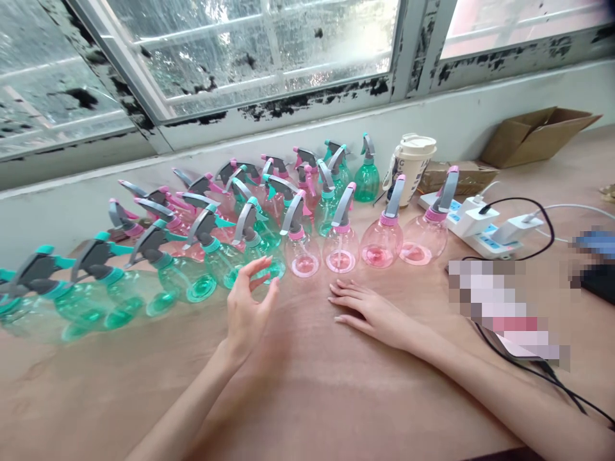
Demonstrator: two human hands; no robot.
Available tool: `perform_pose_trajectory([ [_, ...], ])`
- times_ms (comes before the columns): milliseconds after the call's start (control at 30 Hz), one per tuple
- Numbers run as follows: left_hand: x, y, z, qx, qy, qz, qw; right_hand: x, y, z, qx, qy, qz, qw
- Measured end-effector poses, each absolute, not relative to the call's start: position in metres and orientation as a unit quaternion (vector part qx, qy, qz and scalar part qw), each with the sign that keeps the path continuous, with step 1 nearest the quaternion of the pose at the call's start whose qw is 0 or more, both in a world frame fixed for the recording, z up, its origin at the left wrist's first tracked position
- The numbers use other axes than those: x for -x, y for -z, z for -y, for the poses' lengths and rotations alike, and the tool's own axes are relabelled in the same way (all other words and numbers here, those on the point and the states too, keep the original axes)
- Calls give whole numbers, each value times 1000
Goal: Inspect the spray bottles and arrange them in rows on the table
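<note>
Green spray bottles [189, 275] with grey trigger heads run along the front left of the wooden tabletop [307, 397], and four pink spray bottles [341, 246] continue that row to the right. Behind them, more pink and green ones crowd together towards the wall [454, 105] under the window [269, 51].

The left hand [246, 314] is raised in front of the rightmost green bottle of the front row [253, 242], its fingers curved and spread, the thumb apart from them. It grips nothing; whether a fingertip touches that bottle cannot be told. The right hand [377, 314] lies palm down on the tabletop, empty, just in front of the pink bottles, with its fingers extended and slightly apart and the thumb set off to the side.

A white lidded cup [413, 166] stands behind the two rightmost pink bottles. Beside it are a flat cardboard box [459, 179] and, farther right, an open cardboard box [538, 137]. White chargers [475, 218] sit plugged into a power strip [494, 243], with cables trailing off to the right.
</note>
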State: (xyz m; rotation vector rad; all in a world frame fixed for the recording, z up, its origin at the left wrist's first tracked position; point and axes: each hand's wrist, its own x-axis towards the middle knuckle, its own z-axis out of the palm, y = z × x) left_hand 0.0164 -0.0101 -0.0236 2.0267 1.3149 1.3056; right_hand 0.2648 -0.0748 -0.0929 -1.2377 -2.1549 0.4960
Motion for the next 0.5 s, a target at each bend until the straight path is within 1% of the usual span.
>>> perform_pose_trajectory([
  [133, -2, 20, 6, -698, -468, -517, 163, -265, 94, 75, 466, -186, 811, 300],
  [233, -3, 15, 6, -709, -461, -513, 147, -265, 95, 75, 467, -184, 812, 298],
  [300, -11, 14, 13, -741, -434, -486, 159, -264, 95, 75, 467, -182, 814, 295],
  [400, -37, 19, 24, -805, -375, -413, 204, -264, 95, 75, 472, -178, 815, 285],
  [500, -73, 23, 24, -811, -377, -372, 249, -264, 94, 74, 476, -176, 817, 273],
])
